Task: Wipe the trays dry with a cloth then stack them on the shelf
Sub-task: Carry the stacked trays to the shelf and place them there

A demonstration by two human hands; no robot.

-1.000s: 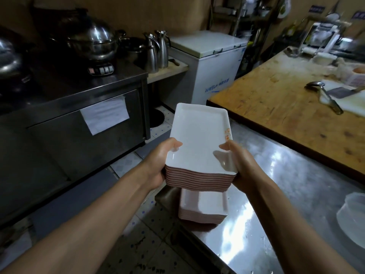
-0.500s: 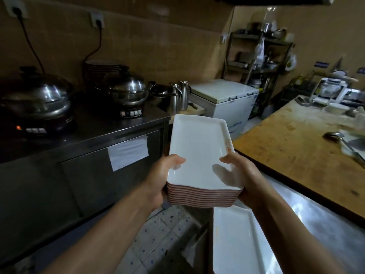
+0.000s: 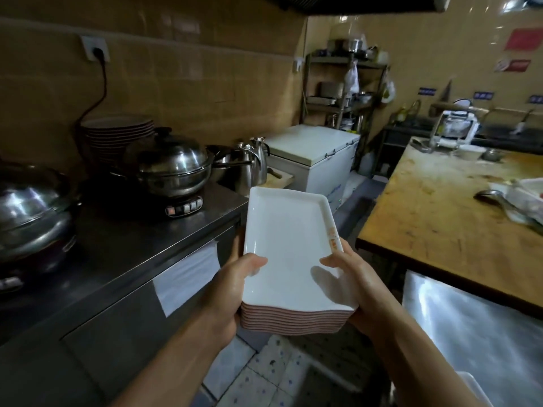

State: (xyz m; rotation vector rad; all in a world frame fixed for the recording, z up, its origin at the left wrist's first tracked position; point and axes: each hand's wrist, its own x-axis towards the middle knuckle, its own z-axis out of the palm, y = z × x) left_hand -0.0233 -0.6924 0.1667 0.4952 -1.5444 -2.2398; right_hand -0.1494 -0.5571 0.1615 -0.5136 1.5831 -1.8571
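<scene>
Trays [image 3: 289,259] stacked, both hands gripping, rim print unreadable

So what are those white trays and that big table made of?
The trays look like glossy white melamine or ceramic: smooth, shiny, with thin reddish-brown edges in the stack; which one is unclear. The table on the right looks like bare, worn wood: yellow-brown, matte and stained.

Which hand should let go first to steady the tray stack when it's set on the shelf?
Right, probably. The metal shelf rack stands ahead to the right. Left hand and right hand both grip the tray stack, so neither is free yet.
</scene>
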